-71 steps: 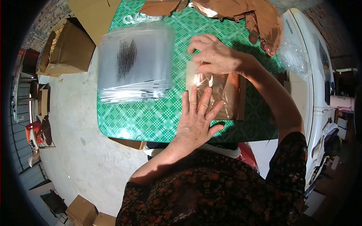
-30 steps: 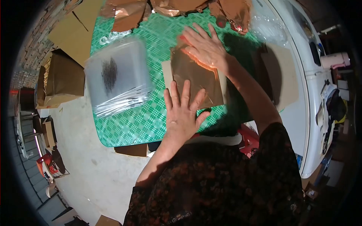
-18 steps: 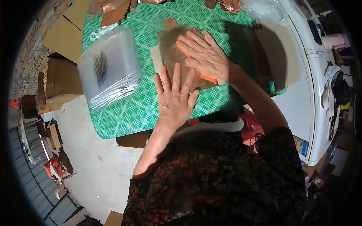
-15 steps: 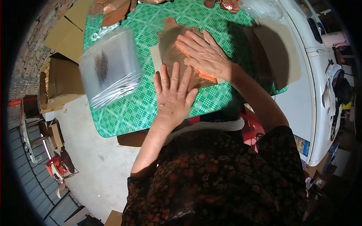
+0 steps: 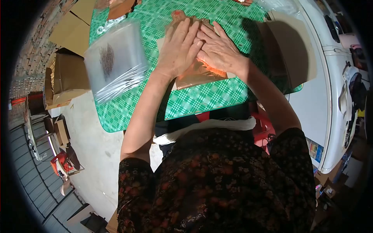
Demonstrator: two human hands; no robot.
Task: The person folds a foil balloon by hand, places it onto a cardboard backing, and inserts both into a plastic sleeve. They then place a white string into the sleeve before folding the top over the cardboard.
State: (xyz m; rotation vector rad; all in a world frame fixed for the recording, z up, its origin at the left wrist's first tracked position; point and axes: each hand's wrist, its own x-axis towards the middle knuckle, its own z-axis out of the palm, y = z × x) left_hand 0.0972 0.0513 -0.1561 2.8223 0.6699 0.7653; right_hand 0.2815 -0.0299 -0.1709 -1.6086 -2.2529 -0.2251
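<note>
A shiny copper-coloured foil piece (image 5: 192, 79) lies flat on the green checked tablecloth (image 5: 134, 113), with a scalloped top edge and a small tab carrying a red mark. Pale card shows at its edges. My left hand (image 5: 176, 54) rests flat over its left half, fingers stretched toward the far edge. Beside it, my right hand (image 5: 219, 50) is spread flat on the right half. The two hands touch near the middle, and neither grips anything. Beneath my right hand shows a bright orange strip. Most of the foil is hidden by my hands.
Left of the foil lies a stack of clear plastic bags (image 5: 126, 50) with a dark printed patch. Cardboard boxes (image 5: 72, 73) stand off the table's left side. A bent cardboard piece (image 5: 293, 46) is at the right, beside a white appliance-like surface (image 5: 307, 105). More copper foil (image 5: 120, 8) lies at the back.
My left hand has moved forward from the foil's near edge onto its left half, beside my right hand. My right hand stays flat on the foil. The view has shifted slightly.
</note>
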